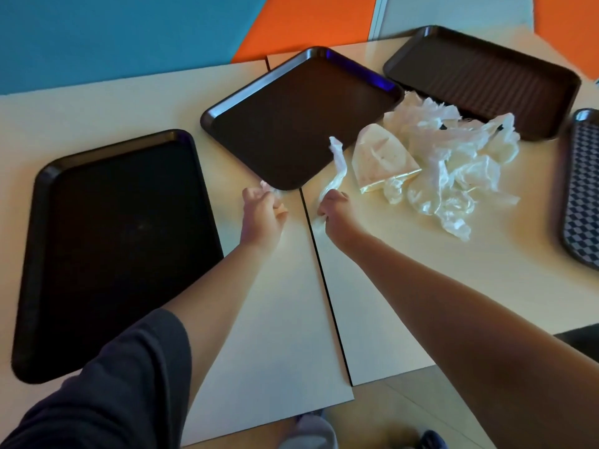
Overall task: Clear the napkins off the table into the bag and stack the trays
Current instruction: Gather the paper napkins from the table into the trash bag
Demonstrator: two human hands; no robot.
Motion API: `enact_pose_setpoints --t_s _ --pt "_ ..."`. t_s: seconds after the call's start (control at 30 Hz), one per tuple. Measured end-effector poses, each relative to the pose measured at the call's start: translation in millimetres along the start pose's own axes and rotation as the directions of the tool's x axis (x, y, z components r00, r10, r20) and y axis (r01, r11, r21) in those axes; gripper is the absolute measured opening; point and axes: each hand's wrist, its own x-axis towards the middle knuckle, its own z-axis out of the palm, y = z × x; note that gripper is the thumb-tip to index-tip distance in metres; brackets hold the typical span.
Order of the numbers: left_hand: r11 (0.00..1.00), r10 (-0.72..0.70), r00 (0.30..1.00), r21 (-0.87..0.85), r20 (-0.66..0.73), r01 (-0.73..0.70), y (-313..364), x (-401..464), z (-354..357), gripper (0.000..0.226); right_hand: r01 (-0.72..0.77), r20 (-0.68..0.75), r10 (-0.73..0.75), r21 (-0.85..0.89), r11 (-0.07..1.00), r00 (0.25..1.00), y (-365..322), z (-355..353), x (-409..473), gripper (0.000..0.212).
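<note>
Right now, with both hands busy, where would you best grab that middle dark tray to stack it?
Take the middle tray by its raised rim at the rounded near corner, coming from the person's side. That corner points toward the hands, the lip gives fingers purchase, and the tray lies flat and empty. The crumpled plastic bag crowds its right edge.

Bare table (pixel 275 319) is lying open from the centre toward 6 o'clock, along the seam. A black tray (pixel 113 247) is blocking 9 o'clock, a brown tray (pixel 291 124) is sitting at 12. Crumpled plastic and napkins (pixel 453 170) are cluttering 2 o'clock, with a ribbed tray (pixel 486 79) behind and a chequered tray (pixel 580 189) closing off 3.
</note>
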Motion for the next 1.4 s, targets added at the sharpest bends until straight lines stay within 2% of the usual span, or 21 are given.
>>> enact_pose_setpoints --t_s 0.07,0.1,0.3,0.47,0.6,0.73,0.83,1.1,1.23,1.4 --pt "0.997 0.014 0.999 0.076 0.031 -0.016 1 -7 -1 0.013 0.132 0.002 -0.132 -0.13 0.983 0.991 14 -3 -11 0.03" --pt "0.994 0.014 0.998 0.105 0.058 -0.021 3 -11 -1 0.016 0.139 0.018 -0.138 -0.131 0.982 0.99 19 -6 -17 0.031" --pt "0.994 -0.042 0.984 0.109 0.176 0.023 36 -45 8 0.006 0.161 0.037 -0.158 -0.163 0.973 0.987 40 -33 -66 0.033" --pt "0.99 0.024 0.981 0.133 0.194 -0.05 79 -77 27 0.012 0.154 0.021 -0.153 -0.173 0.973 0.988 82 -78 -109 0.028" --pt "0.988 0.075 0.978 0.119 0.194 -0.1 126 -99 54 0.012 0.116 -0.05 -0.123 -0.126 0.985 0.991 126 -122 -145 0.024" --pt "0.982 0.148 0.956 0.078 0.252 -0.172 180 -124 94 0.012 0.067 -0.107 -0.075 -0.076 0.995 0.991 177 -166 -184 0.024" --pt "0.966 0.229 0.922 0.042 0.313 -0.254 224 -145 129 0.012 0.014 -0.205 -0.028 -0.071 0.997 0.978 223 -194 -214 0.027" --pt "0.937 0.315 0.82 -0.02 0.478 -0.348 337 -204 236 0.015 -0.123 -0.353 0.098 -0.049 0.991 0.931 349 -259 -296 0.023" --pt "0.907 0.368 0.746 -0.036 0.556 -0.42 383 -238 282 0.015 -0.262 -0.415 0.257 0.046 0.964 0.873 409 -281 -340 0.019" --pt "0.865 0.41 0.663 -0.037 0.626 -0.5 422 -269 329 0.017 -0.426 -0.47 0.452 0.167 0.889 0.758 472 -292 -385 0.027"
